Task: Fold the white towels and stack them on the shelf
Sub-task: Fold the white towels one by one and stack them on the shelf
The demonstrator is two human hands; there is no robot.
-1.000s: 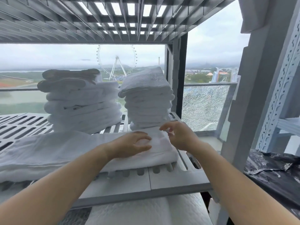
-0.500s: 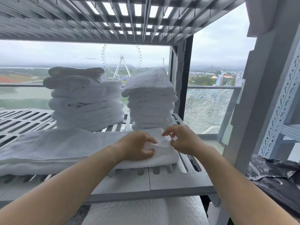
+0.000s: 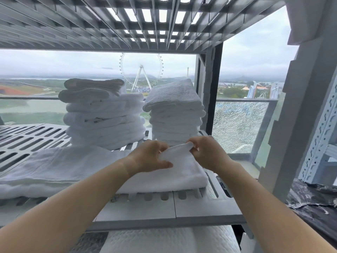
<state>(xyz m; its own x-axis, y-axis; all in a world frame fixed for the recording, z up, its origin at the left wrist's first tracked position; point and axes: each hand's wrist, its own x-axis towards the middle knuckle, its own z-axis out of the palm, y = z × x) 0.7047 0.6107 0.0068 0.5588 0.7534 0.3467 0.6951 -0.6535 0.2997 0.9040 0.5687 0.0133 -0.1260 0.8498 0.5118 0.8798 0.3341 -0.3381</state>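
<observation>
A long, partly folded white towel (image 3: 54, 167) lies along the grey slatted shelf (image 3: 173, 210), stretching away to the left of the hands, its right end under them. Beyond the left hand, a tall stack of folded towels (image 3: 104, 115) stands toward the back of the shelf. The left hand (image 3: 149, 157) grips the towel's right end, thumb below and fingers curled over the raised layer. Just beside it, the right hand (image 3: 207, 154) pinches the same raised edge (image 3: 180, 148) between thumb and fingertips, so the top layer lifts clear of the layers beneath while the rest stays flat on the shelf. Directly behind both hands rises a second, narrower stack of folded towels (image 3: 175, 114), its top towel tilted. Between the two stacks, far beyond the railing, a Ferris wheel (image 3: 141, 70) shows against an overcast sky. To the right of the right hand, a shattered glass panel (image 3: 238, 125) stands beyond the shelf, and further right a perforated metal upright (image 3: 321, 139).
</observation>
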